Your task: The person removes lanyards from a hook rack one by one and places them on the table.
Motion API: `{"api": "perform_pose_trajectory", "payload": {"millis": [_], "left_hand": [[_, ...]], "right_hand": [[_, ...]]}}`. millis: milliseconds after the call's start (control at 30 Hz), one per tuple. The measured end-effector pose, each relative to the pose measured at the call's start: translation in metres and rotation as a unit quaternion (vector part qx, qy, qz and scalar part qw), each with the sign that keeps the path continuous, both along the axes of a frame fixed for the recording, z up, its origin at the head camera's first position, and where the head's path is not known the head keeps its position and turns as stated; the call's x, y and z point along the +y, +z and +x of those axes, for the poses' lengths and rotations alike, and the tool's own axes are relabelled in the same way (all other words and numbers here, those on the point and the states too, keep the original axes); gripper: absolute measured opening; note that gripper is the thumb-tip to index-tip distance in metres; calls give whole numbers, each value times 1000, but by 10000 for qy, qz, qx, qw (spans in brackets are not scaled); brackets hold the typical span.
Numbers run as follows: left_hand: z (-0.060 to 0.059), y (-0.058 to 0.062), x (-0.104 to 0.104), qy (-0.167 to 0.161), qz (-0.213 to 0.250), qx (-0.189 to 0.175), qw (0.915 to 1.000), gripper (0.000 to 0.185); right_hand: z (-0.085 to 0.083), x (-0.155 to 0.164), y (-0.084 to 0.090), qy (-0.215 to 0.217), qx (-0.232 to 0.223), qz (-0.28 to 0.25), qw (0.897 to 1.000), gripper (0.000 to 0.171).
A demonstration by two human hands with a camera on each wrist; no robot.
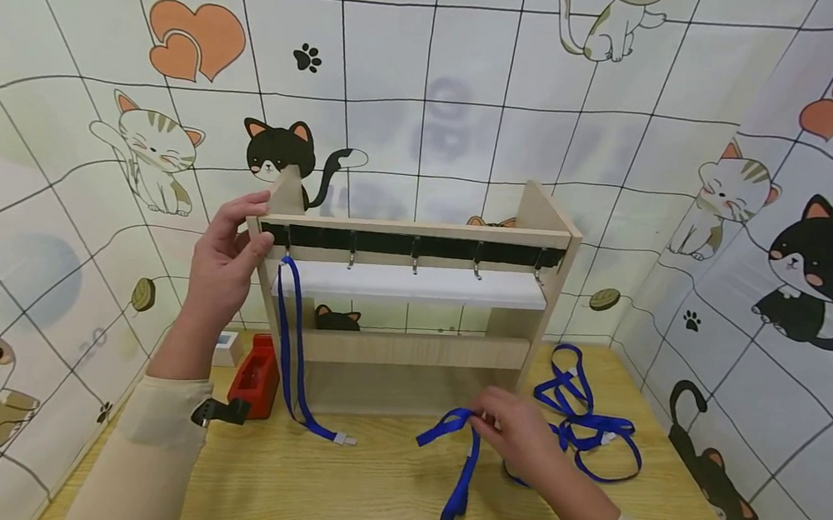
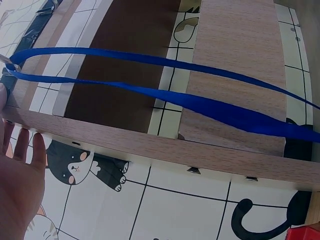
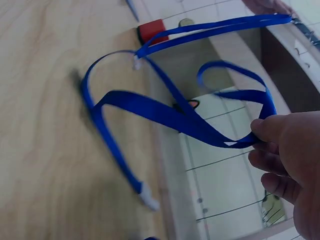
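**One lanyard hung, one in my hand, more on the worktop**

My left hand (image 1: 224,254) grips the far-left upright of the wooden rack (image 1: 408,347), thumb curled over its front edge near the top rail and fingers behind it. From my left wrist view the palm lies flat beside the rail with the fingers nearly straight, so the hold is light.

The rack stands toward the far side of the worktop (image 1: 363,498). Along its black strip I count five metal hooks (image 1: 413,265). Only the leftmost hook carries anything: one blue lanyard (image 1: 295,349) hangs from it, drooping down the left side of the rack, its white clip end resting on the worktop in front.

My right hand (image 1: 516,429) pinches a second blue lanyard (image 1: 453,464) between thumb and fingertips, near the front of the rack and right of centre. Its loop rises a little above the wood and its tail trails toward me. In the right wrist view that strap (image 3: 165,112) folds over itself just left of my fingers (image 3: 272,132).

To the right of that hand lies a tangled pile of blue lanyards (image 1: 582,418); I cannot tell how many are in it.

At the rack's left foot sit one red box (image 1: 255,374) and one small white box (image 1: 227,348), side by side.
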State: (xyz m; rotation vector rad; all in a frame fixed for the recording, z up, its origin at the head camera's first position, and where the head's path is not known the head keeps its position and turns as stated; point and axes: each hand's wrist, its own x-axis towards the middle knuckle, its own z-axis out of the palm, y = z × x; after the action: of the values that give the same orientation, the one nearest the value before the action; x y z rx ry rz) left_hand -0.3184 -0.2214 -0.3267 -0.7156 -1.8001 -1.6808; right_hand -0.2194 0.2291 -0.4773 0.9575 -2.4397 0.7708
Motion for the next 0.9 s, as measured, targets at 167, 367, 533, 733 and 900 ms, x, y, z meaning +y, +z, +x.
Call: {"api": "perform_pose_trajectory", "payload": {"millis": [167,367,533,733,900], "left_hand": [[0,0,0,-29,25,-14,10000,37],[0,0,0,-105,112,1,9999,36],[-1,-1,-1,-128,121,27,9998,37],[0,-1,0,-172,166,32,9997,37],[-1,-1,0,-240,213,17,9995,37]], "right_hand": [[-2,3,-16,56,235,188,9995,24],[-3,8,-31,-131,7,347,9993,23],[-3,11,-42,-386,-517,764,9950,19],[-5,14,-53,-597,-844,1085,9887,17],[-7,16,-60,-600,-1149,1162,9847,17]]}}
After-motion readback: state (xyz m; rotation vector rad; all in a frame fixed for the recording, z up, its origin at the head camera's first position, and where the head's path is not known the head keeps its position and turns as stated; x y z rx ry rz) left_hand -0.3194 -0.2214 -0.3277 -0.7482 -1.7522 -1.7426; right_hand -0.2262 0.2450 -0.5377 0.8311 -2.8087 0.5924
